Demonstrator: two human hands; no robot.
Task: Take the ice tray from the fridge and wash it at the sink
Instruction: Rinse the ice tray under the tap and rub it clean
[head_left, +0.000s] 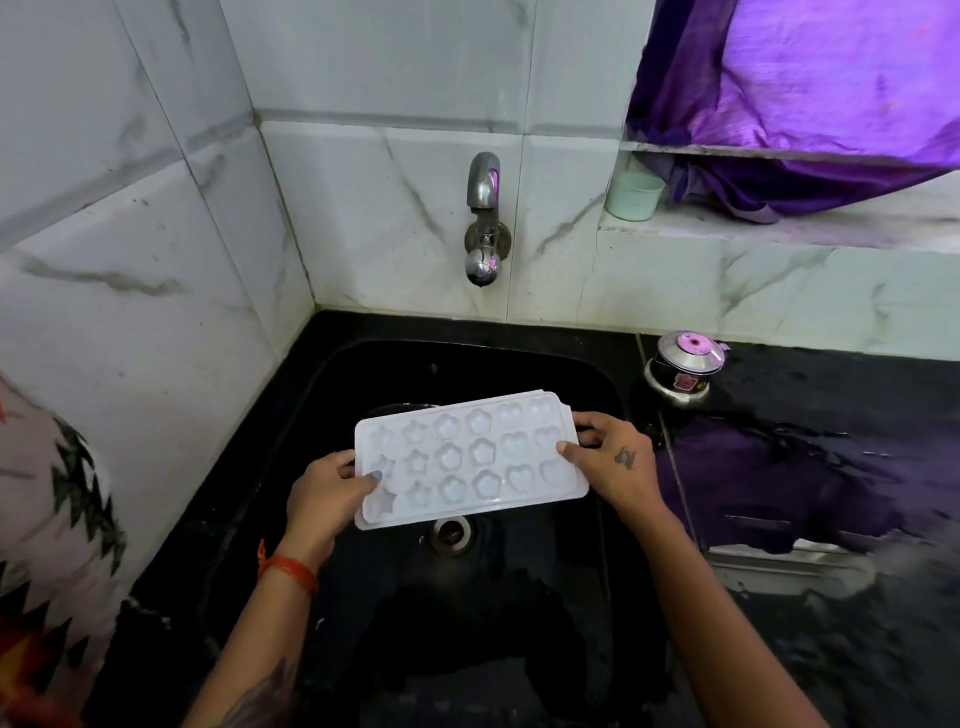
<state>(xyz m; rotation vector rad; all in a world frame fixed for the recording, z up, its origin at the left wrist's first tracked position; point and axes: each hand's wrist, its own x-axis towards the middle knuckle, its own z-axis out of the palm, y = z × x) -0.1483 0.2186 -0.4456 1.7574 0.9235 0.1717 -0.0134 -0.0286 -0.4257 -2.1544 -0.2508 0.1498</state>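
Observation:
A white ice tray (470, 460) with star, flower and heart shaped cells is held flat over the black sink (363, 374), cells facing up. My left hand (324, 499) grips its left short edge, thumb on top. My right hand (610, 460) grips its right short edge the same way. The sink drain (451, 535) shows just below the tray. A chrome wall tap (484, 218) sticks out of the tiles above the sink, and no water is running from it.
A small steel pot with a lid (683, 366) stands on the wet black counter (805, 467) right of the sink. A pale green cup (634, 195) sits on the ledge under a purple curtain (805, 104). Tiled walls close the left and back.

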